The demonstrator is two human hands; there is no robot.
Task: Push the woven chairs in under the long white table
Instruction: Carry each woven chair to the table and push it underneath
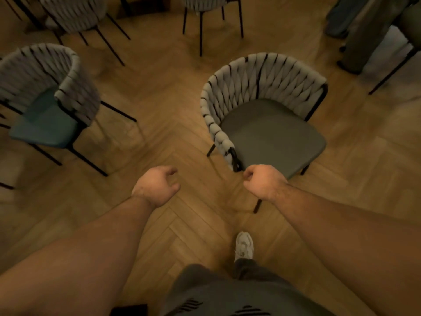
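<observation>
A grey woven chair (262, 87) with a dark grey seat and black legs stands on the floor just ahead, to the right. My right hand (264, 182) hovers over the seat's near left corner, fingers curled into a fist and holding nothing. It sits just short of the end of the woven armrest. My left hand (157, 185) hangs over bare floor to the left of that chair, fingers loosely curled and empty. A second woven chair (45, 92) with a teal seat stands at the left. No white table is in view.
Two more woven chairs (75, 12) (205, 3) stand at the top edge. Another person's trouser legs (364, 33) are at the top right beside a dark chair leg. Herringbone wood floor (164, 124) lies between the chairs. My shoe (244, 246) is below the hands.
</observation>
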